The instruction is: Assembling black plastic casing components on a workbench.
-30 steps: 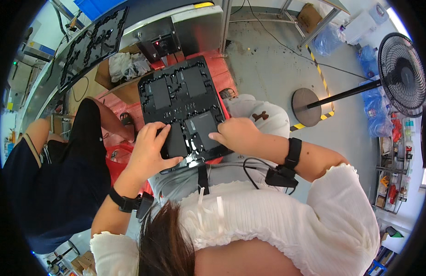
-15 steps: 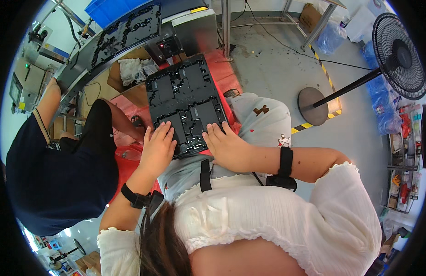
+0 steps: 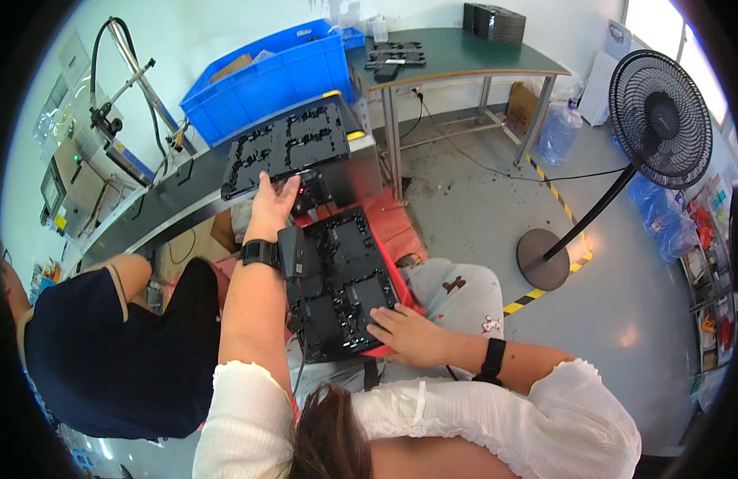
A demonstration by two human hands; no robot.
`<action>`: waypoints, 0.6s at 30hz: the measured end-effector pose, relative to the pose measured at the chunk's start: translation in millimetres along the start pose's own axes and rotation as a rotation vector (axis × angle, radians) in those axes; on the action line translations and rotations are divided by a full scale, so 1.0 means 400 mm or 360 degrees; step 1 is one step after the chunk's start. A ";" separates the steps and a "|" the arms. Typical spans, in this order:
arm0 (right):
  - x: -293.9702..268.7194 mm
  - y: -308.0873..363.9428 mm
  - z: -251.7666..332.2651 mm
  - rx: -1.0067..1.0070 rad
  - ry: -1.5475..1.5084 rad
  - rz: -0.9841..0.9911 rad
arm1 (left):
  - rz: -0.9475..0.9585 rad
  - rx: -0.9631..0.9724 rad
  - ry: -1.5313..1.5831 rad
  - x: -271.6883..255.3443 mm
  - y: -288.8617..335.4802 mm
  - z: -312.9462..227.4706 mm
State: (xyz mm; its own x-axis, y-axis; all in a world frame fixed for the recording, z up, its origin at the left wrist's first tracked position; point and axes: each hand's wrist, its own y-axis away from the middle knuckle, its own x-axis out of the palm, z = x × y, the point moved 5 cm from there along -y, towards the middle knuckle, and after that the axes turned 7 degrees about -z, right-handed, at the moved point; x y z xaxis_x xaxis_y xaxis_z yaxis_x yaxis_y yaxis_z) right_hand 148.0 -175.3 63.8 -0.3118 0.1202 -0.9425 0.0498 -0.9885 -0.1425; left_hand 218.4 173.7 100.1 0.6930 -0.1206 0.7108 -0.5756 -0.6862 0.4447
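Note:
A black molded tray point(image 3: 331, 319) with recessed panels and small fittings lies across my lap. My right hand point(image 3: 409, 331) rests on its near right corner, fingers stretched out. My left arm reaches forward over this tray. At the near edge of a second, similar black tray point(image 3: 317, 132) on the conveyor, my left hand point(image 3: 273, 209) has its visible fingers spread and touching the edge; the rest of its fingers are hard to make out. A black strapped device point(image 3: 291, 254) on my left wrist hides part of the lap tray.
A blue bin point(image 3: 265, 88) stands behind the conveyor point(image 3: 165, 199). A green table point(image 3: 457, 57) beyond holds more black parts. On my right stands a black fan point(image 3: 660, 112) with a round base. To my left sits a person in a dark shirt point(image 3: 118, 351).
My left hand has left the lap tray and moved forward to the tray on the conveyor. My right hand stays on the lap tray. The view has tilted up, showing the green table.

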 end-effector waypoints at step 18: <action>0.058 -0.077 -0.256 0.1171 -0.0424 0.0003 | -0.0114 0.0669 -0.1568 -0.470 0.359 0.123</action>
State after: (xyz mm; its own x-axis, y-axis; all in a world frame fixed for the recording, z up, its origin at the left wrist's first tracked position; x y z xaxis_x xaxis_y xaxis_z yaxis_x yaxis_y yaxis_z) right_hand 236.5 -132.8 15.5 -0.5340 0.1846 -0.8251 -0.5624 -0.8062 0.1836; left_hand 26.8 62.4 3.5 0.8722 -0.4671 -0.1453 -0.4547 -0.8837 0.1113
